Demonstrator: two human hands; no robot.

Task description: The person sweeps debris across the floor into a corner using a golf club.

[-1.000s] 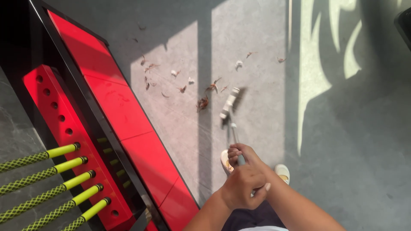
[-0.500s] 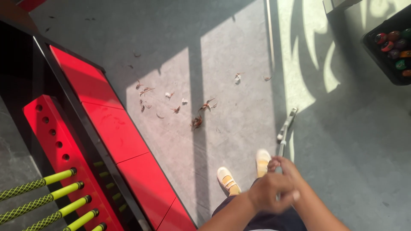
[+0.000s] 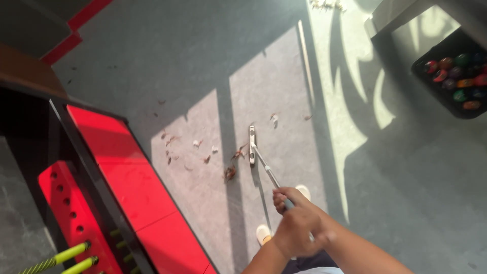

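Both hands (image 3: 297, 231) clamped on broom (image 3: 252, 146) handle, head on floor (image 3: 406, 193) just right of leaves (image 3: 231, 172)

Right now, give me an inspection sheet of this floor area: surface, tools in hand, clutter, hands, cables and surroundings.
Surface: grey floor, part sunlit, part in shadow.
Job's things: long-handled sweeper, head flat on the floor beside the debris.
Clutter: dry leaves and scraps scattered left of the head.
Grippers: left hand and right hand both grip the handle.
Cables: nothing seen.
Surroundings: red panels, yellow-green grips, black tray of coloured balls, pale shoes.
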